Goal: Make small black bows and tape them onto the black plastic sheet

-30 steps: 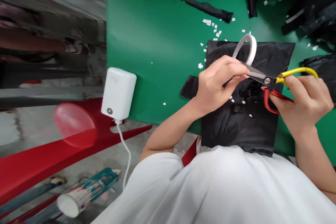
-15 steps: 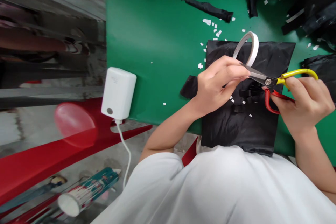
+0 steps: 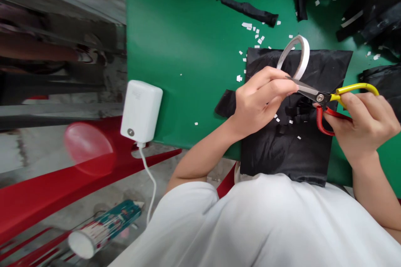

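Note:
My right hand is closed round the handles of a pair of scissors, one loop yellow and the other red. Their blades point left and reach the fingertips of my left hand. That hand is pinched shut on a roll of white tape, which stands up beyond the fingers; the strip end at the fingertips is hard to make out. Beneath both hands lies a piece of black fabric, with small white scraps and some dark bits on it.
Several white scraps are scattered over the green table. A rolled black strip lies beyond, and black fabric is heaped at the right. At the left edge sits a white power bank with a cable. A red chair stands beside the table.
Very little differs. The tape roll has shifted slightly within my left hand's grip, while both hands and the scissors stay almost where they were.

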A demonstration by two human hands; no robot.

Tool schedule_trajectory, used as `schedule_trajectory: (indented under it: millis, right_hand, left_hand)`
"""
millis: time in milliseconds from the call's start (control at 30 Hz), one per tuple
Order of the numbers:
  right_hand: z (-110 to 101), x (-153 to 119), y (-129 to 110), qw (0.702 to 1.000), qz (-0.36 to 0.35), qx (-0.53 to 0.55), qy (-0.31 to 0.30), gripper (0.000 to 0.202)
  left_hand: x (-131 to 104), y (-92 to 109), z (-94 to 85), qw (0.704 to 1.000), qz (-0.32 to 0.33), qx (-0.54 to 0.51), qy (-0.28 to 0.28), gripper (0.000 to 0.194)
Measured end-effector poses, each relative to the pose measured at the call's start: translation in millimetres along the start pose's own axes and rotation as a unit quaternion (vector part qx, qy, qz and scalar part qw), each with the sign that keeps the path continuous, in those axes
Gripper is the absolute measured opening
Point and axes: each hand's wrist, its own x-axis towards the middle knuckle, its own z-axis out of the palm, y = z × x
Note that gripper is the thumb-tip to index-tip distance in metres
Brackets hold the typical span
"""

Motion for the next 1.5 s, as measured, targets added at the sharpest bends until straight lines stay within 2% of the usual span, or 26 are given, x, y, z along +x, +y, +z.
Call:
schedule_trajectory:
  millis: [500,667,833,933,1100,1267,1367,1500]
  right_hand:
    - [2,-2,-1,1.000,0.020,0.006,-0.002,0.008]
    - [5,-4,3,0.998,0.067,0.011,-0.004,0.012]
    - [4,-3,5,0.989,0.124,-0.036,-0.071,0.019]
    - [3,-1,4,0.980,0.148,-0.068,-0.114,0.024]
    - [5,1,3,0.969,0.170,-0.068,-0.164,0.033]
    - [7,0,6,0.979,0.152,-0.019,-0.138,0.032]
    - [8,-2,7,0.984,0.132,-0.010,-0.121,0.031]
    - [5,0,6,0.989,0.107,-0.010,-0.106,0.028]
  left_hand:
    - [-3,2,1.4,0.999,-0.021,0.024,-0.010,0.010]
    - [-3,-2,0.1,0.994,-0.050,0.090,-0.024,0.011]
    - [-6,-12,-1.5,0.972,-0.108,0.202,-0.059,0.014]
    - [-8,-16,-1.9,0.964,-0.130,0.213,-0.095,0.017]
    - [-6,-16,-2.8,0.968,-0.163,0.157,-0.108,0.020]
    - [2,-8,-3.8,0.980,-0.192,0.012,-0.057,0.009]
    - [3,-4,-2.2,0.969,-0.225,-0.087,-0.048,0.003]
    - [1,1,0.4,0.947,-0.274,-0.162,-0.042,0.002]
